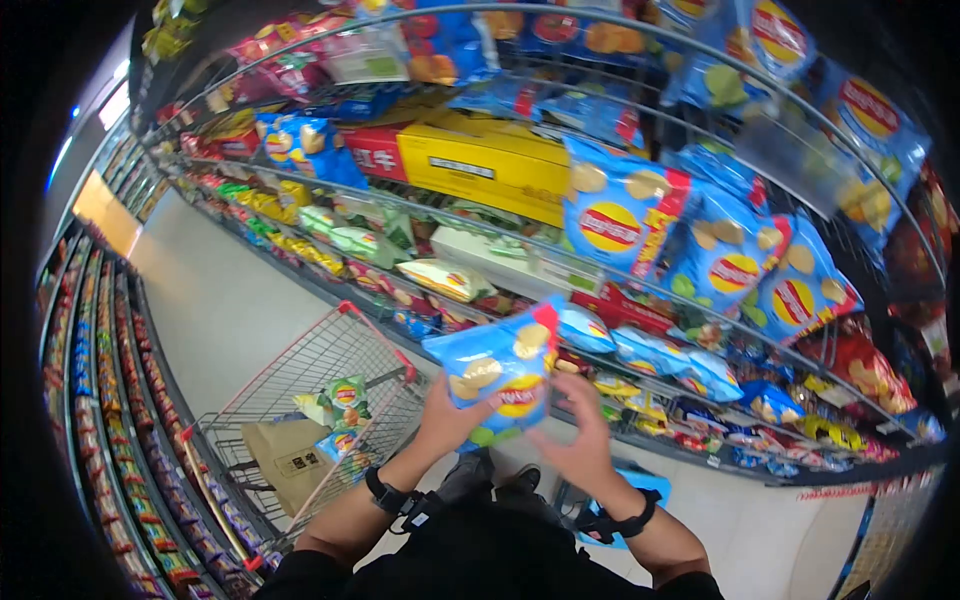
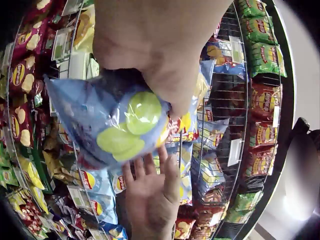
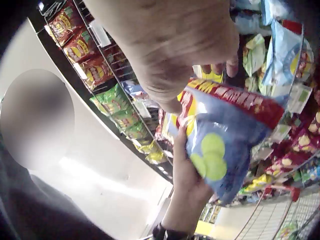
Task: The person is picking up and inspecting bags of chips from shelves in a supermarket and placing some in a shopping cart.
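Observation:
A blue chip bag [image 1: 485, 365] with a red edge is held in front of the body by my left hand [image 1: 450, 415], whose fingers go behind it and thumb lies across its front. My right hand [image 1: 585, 435] is at the bag's right side, fingers spread. In the left wrist view, my left hand [image 2: 150, 50] grips the bag [image 2: 95, 115], while my right hand [image 2: 150, 197] shows its palm with extended fingers near the lower edge. The right wrist view shows my right hand [image 3: 175, 45] above the bag [image 3: 225, 145]; whether it touches is unclear.
Shelves at the front and right carry blue chip bags [image 1: 610, 215] and a yellow box [image 1: 485, 170]. A wire cart [image 1: 300, 370] at lower left holds a brown paper bag [image 1: 285, 460] and several snack bags. Another snack shelf [image 1: 100, 400] lines the left; the aisle floor [image 1: 205, 280] runs between.

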`<state>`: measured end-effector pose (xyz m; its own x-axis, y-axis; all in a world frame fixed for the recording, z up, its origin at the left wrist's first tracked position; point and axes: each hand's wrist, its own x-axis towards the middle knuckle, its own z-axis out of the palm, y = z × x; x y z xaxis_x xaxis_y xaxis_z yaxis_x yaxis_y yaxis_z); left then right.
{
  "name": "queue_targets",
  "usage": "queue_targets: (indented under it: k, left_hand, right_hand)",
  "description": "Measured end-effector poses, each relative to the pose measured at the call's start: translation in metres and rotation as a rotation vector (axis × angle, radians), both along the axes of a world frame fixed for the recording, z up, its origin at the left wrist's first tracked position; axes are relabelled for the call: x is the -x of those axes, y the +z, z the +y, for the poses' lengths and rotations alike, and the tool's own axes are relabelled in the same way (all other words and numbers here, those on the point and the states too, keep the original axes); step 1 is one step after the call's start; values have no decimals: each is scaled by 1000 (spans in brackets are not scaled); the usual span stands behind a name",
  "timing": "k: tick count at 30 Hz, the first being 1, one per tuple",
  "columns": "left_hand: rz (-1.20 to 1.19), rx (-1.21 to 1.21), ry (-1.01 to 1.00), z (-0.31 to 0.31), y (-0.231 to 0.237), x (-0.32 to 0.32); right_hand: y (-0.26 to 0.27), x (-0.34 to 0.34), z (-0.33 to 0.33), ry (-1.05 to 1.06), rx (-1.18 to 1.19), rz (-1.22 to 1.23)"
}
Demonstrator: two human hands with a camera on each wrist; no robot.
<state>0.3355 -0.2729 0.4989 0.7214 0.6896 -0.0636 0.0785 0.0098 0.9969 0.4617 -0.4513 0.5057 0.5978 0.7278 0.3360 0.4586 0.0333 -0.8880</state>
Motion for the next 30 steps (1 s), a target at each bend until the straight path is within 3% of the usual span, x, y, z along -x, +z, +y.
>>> queue_targets:
  k: [1, 3, 4, 7, 10, 14, 15, 18, 22, 26, 28, 30]
  left_hand:
    - [24, 58, -138, 5, 10, 5]
    - [4, 191, -400, 20, 7, 15]
    - [-4, 190, -384, 24, 10, 16]
    - [-4, 192, -553, 35, 14, 10]
    - [-149, 37, -567, 51, 19, 1]
    - [-25, -155, -464, 86, 21, -11]
    - [-157, -166, -418, 88, 22, -14]
    - [-137, -122, -521, 113, 38, -19]
    - [-206, -89, -602, 158, 97, -39]
    - [-358, -422, -617, 195, 170, -70]
    - [-363, -474, -521, 204, 189, -79]
    - [-529, -663, -517, 215, 202, -90]
  right_hand:
    - [10, -2, 1, -38, 16, 245]
    - [-3, -10, 8, 111, -130, 542]
    - [-6, -14, 7, 206, -167, 671]
    - [1, -16, 11, 214, -24, 686]
    - [3, -21, 24, 154, 6, 555]
    - [18, -17, 53, -7, -7, 596]
    - [18, -15, 55, -31, 61, 567]
    - [36, -13, 73, -63, 120, 549]
    - [88, -26, 95, -9, 20, 445]
    - [142, -58, 127, -56, 28, 153]
    - [168, -67, 151, -151, -89, -80]
    - [198, -74, 159, -136, -163, -470]
